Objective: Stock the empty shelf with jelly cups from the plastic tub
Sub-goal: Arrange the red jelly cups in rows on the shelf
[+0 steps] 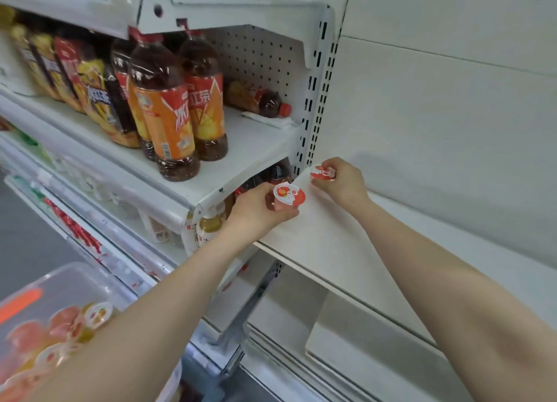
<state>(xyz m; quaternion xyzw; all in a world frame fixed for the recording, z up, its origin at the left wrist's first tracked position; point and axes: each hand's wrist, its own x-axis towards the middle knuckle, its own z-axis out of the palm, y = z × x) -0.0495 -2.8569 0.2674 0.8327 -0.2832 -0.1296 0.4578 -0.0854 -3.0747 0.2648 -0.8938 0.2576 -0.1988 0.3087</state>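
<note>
My right grip point(339, 181) pinches a jelly cup point(322, 172) at the far left corner of the empty shelf point(346, 251). My left grip point(260, 211) curls round a second cup point(288, 196), lid up, just left of the right grip and nearer me. I judge the right sets down first.

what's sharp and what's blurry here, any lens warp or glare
Head view: the plastic tub at lower left is blurred; the left hand and right hand and the jelly cups they hold look fairly sharp; wide-angle warp slants the slotted upright; light is soft and even, with small glints on the tea bottles.
</note>
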